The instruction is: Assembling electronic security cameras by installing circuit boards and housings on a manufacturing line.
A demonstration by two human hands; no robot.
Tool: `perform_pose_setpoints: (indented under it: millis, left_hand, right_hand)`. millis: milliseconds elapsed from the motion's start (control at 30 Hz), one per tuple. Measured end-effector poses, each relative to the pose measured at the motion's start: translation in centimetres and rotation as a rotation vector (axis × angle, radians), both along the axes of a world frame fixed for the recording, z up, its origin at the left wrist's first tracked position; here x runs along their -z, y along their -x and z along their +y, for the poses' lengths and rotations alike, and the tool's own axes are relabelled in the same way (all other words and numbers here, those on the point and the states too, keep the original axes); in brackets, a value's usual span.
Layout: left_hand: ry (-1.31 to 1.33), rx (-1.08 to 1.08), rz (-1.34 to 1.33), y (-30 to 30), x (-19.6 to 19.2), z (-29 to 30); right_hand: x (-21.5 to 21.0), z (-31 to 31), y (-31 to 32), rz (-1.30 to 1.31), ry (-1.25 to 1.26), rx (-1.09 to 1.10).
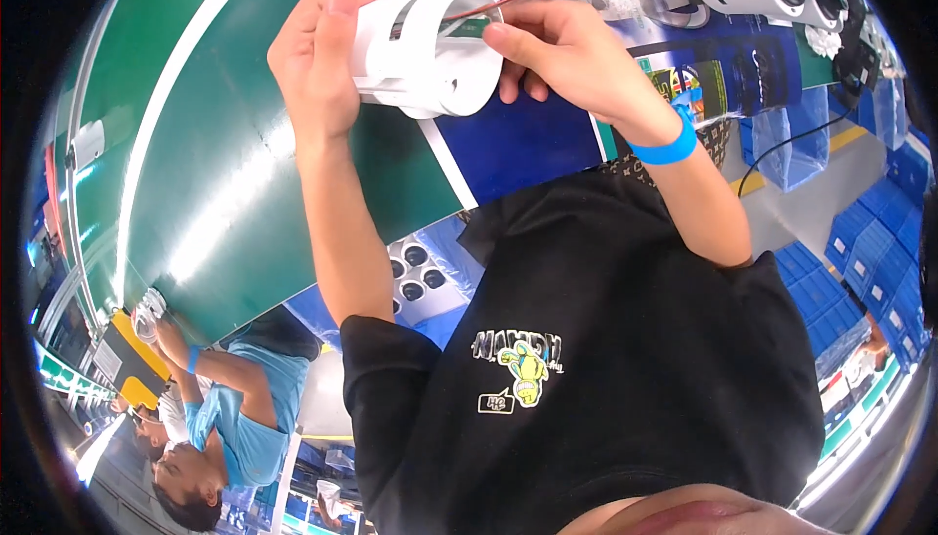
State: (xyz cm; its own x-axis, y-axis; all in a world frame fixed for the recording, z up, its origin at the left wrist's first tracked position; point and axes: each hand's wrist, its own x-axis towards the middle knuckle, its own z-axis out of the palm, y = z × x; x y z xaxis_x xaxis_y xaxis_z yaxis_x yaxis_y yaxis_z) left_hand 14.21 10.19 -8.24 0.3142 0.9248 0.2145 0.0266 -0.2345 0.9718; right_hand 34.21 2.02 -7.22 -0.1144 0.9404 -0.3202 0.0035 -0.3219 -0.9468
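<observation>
At upper centre, the left hand (319, 61) grasps a white, cylindrical plastic housing (420, 46), apparently steadying its open end for the right hand (575, 51), curled there, its exact hold unclear.

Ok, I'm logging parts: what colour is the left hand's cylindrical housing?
The housing is white; see head view.

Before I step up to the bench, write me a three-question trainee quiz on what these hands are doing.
1. Multiple choice: the wristband is (A) yellow, (B) blue, (C) red.
2. True or false: the left hand grips the white housing.
3. Short answer: which hand is at the housing's open end, near the red wire?

Key:
1. B
2. True
3. The right hand
</observation>
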Motion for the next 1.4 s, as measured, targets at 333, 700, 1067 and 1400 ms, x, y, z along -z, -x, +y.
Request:
perform_pose_setpoints:
  millis: [333,700,1067,1400]
  left_hand:
    - [0.064,-0.004,-0.006,0.7,0.3,0.3]
    - [0.069,0.214,-0.086,1.7,1.6,1.4]
    - [0.123,0.248,-0.147,1.4,1.6,1.3]
    - [0.099,0.251,-0.119,1.5,1.7,1.2]
  right_hand:
    - [-0.9,-1.7,-3.9,-0.209,-0.035,-0.318]
    - [2.6,2.7,-3.2,-0.728,-0.804,0.009]
    - [4.1,4.5,-2.4,-0.787,-1.067,0.075]
    - [3.3,3.6,-4.0,-0.679,-1.065,0.08]
